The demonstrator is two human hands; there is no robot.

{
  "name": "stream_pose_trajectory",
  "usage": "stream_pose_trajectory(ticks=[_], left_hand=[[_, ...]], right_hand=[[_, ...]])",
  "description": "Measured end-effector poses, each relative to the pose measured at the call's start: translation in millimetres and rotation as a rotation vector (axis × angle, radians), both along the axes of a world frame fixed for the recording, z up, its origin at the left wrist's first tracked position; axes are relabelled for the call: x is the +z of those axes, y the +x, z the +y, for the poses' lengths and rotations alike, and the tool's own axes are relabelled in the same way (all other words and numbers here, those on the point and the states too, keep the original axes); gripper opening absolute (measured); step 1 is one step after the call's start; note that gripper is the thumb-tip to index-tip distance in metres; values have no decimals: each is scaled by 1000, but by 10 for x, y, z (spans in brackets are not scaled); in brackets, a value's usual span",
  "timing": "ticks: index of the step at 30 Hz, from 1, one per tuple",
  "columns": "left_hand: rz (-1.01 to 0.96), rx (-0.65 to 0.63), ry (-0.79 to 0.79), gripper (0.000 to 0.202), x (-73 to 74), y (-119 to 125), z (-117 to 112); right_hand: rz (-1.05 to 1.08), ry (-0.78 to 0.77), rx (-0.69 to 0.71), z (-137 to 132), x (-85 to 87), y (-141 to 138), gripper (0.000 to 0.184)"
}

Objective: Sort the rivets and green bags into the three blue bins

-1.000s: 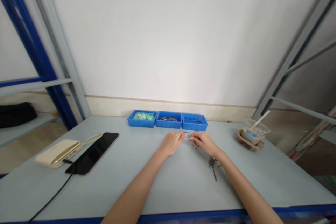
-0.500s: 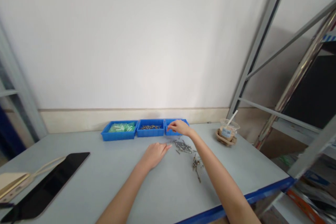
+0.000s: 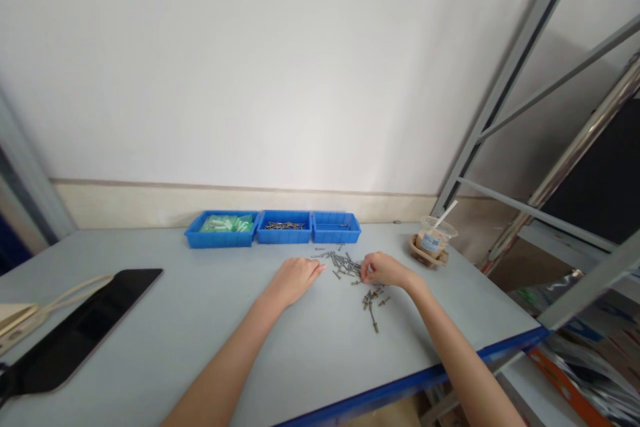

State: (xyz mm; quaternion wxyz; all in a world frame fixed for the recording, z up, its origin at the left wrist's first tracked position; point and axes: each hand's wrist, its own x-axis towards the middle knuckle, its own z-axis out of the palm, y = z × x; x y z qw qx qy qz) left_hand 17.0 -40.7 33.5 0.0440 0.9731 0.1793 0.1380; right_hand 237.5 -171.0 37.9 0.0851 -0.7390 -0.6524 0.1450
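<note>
Right hand (image 3: 386, 269) at scattered screws (image 3: 343, 264), left hand (image 3: 293, 281) beside

A flat black tablet (image 3: 85, 330) lies on the pale grey tabletop (image 3: 165, 347), beside a cream corded box (image 3: 15, 320). Toward the right, a clear plastic cup (image 3: 437, 230) with a white stirrer sits in a tan holder (image 3: 425, 257), near a grey steel shelf frame (image 3: 500, 100).

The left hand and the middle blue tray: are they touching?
Apart: the head view shows tabletop between the left hand and the middle blue tray.
</note>
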Motion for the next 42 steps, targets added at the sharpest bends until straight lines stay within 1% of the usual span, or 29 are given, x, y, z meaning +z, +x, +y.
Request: stream_pose_trajectory(ticks=[3, 8, 10, 12, 15, 18, 20, 21, 22, 25, 27, 30, 33, 36, 38, 42], left_hand=[[3, 4, -15, 45, -6, 0, 9], [59, 2, 12, 35, -10, 34, -15], [99, -10, 36, 33, -17, 50, -31], [129, -31, 62, 30, -27, 58, -43], [56, -103, 79, 19, -43, 51, -50], [-52, -179, 92, 26, -53, 40, -34], [-51, -194, 117, 19, -58, 37, -12], [-35, -190, 127, 14, -61, 38, 2], [-18, -181, 134, 14, -63, 39, 16], [8, -142, 146, 26, -67, 48, 45], [-6, -130, 152, 31, -69, 57, 46], [-60, -122, 125, 32, -81, 71, 30], [-121, -107, 82, 26, -106, 76, 26], [-156, -108, 76, 23, -131, 69, 45], [-156, -113, 83, 25, -143, 63, 58], [-157, -90, 46, 31, -158, 60, 53]], right_hand=[[-61, 40, 15, 31, -7, -123, 18], [-398, 127, 7, 19, -76, -450, 25], [-477, 116, 4, 17, -119, -567, 27], [-497, 80, 6, 28, -128, -650, 26], [-430, 83, 50, 77, -49, -700, 22], [-258, 133, 99, 166, 83, -678, 18], [-131, 164, 108, 234, 140, -644, 16], [-76, 184, 109, 266, 150, -625, 15], [-23, 204, 111, 292, 148, -606, 15], [136, 235, 127, 326, 94, -555, 15], [207, 264, 134, 311, 54, -531, 14], [195, 366, 96, 269, 32, -516, 14], [117, 439, 37, 249, 50, -518, 13], [122, 426, 40, 253, 70, -528, 14], [142, 403, 62, 252, 69, -536, 15], [128, 456, 63, 226, 34, -554, 16]])
